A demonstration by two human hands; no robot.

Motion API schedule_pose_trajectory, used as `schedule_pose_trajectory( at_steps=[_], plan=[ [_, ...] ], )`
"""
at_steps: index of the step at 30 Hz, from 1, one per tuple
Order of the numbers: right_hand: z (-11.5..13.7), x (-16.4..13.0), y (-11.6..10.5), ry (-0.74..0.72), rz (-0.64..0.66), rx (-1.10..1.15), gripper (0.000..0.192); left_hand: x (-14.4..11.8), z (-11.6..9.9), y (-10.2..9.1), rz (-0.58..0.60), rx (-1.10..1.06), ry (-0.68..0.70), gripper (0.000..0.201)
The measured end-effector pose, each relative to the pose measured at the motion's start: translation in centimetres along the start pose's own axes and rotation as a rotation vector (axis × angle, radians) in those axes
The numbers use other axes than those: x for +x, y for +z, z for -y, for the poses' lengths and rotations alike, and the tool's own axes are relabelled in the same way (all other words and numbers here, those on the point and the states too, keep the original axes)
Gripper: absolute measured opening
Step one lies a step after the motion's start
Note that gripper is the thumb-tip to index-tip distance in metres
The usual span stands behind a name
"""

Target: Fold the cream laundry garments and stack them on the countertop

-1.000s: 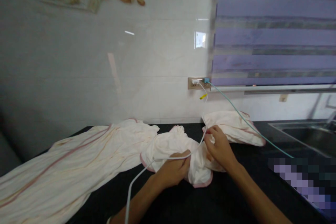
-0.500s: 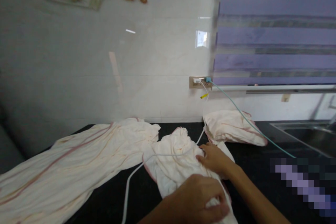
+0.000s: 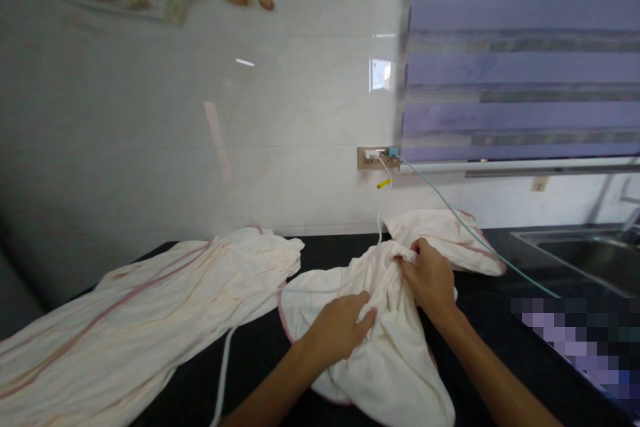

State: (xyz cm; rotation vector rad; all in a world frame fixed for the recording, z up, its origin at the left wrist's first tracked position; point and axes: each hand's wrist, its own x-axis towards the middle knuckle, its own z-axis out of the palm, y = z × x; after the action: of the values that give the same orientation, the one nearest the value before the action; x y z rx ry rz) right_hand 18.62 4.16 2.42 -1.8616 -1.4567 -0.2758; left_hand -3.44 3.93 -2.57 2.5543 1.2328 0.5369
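A crumpled cream cloth [image 3: 395,360] with pink edging lies in front of me on the black counter, its upper part lifted into a peak. My right hand [image 3: 433,280] pinches it at that raised edge, thumb and fingers closed. Lower and to the left, my left hand [image 3: 340,327] has its fingers and thumb bent around a fold of the same cloth. A white cable [image 3: 223,373] runs up from the front, passes by the cloth's left side and goes partly out of sight at the cloth.
A long cream cloth [image 3: 165,320] with pink stripes spreads over the left side. Behind my right hand lies a folded cream cloth [image 3: 445,233]. A teal cable [image 3: 440,197] hangs from the wall outlet [image 3: 379,158] across the right. The sink [image 3: 595,257] is at far right.
My right hand has moved up and right, raising the cloth's edge. My left hand has gone from the front up and left onto the cloth. The white cable has shifted.
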Motion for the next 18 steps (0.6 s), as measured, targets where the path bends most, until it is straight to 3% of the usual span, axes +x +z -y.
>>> schedule_pose_trajectory(
  at_steps=[4, 8, 11, 13, 15, 18],
  plan=[
    [0.6, -0.5, -0.4, -0.040, 0.004, -0.069, 0.031, -0.5, -1.9, -0.1, 0.048, -0.077, 0.092, 0.032],
    [1.1, -0.9, -0.3, -0.109, 0.040, -0.085, 0.025, -1.8, -4.5, -0.3, 0.152, -0.184, 0.140, 0.037],
    [1.1, -1.0, -0.3, -0.087, 0.165, -0.052, 0.024, -2.6, -6.2, -0.4, 0.318, -0.479, 0.097, 0.051],
    [1.0, -0.9, -0.2, -0.062, 0.225, -0.049, 0.026, -2.8, -6.9, -0.4, 0.407, -0.705, 0.066, 0.049],
    [0.9, -0.8, -0.1, -0.053, 0.234, -0.023, 0.029, -2.5, -7.1, -0.6, 0.332, -0.749, 0.066, 0.034],
    [0.8, -0.7, 0.0, -0.062, 0.201, 0.108, 0.038, -1.6, -6.3, -1.1, 0.036, -0.420, 0.074, 0.036]
  ],
)
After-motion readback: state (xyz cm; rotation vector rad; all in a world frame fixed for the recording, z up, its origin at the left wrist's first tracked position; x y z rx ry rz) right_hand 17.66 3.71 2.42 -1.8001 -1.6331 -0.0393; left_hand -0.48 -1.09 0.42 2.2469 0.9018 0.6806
